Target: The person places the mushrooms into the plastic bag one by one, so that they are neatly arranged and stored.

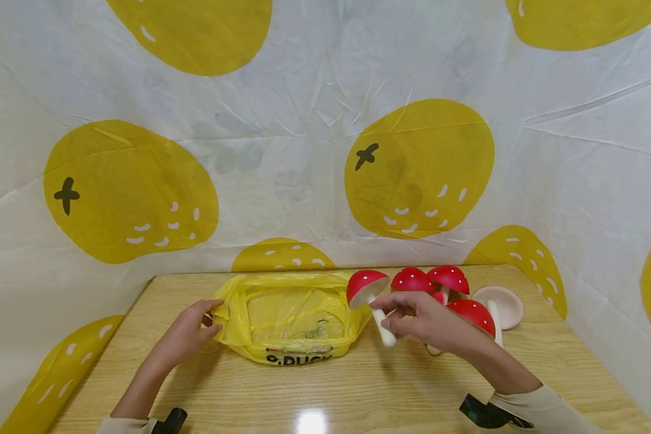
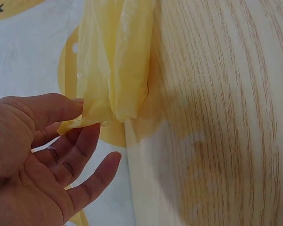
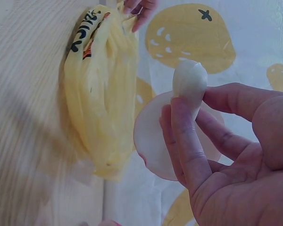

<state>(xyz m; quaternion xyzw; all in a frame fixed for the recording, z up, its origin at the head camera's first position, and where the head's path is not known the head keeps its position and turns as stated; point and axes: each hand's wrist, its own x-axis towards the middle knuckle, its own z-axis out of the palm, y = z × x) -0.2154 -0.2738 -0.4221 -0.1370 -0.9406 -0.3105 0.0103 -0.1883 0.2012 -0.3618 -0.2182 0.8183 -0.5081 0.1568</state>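
A yellow plastic bag (image 1: 298, 355) with black lettering lies on the table, its mouth spread wide. My left hand (image 1: 187, 334) pinches the bag's left edge between thumb and fingers; the left wrist view shows the thin yellow plastic (image 2: 115, 61) in that pinch. My right hand (image 1: 428, 322) holds a toy mushroom (image 1: 366, 286) by its white stem, just beyond the bag's right end. Its red cap with white dots points up and tilts left. In the right wrist view the stem (image 3: 188, 82) sits between thumb and fingers, with the cap's pale underside behind.
Several more red-capped mushrooms (image 1: 449, 278) are grouped at the right, partly hidden by my right hand. One (image 1: 499, 304) shows its pale underside. The wooden table (image 1: 249, 398) meets a white cloth (image 1: 298, 199) with yellow fruit prints at the back and sides.
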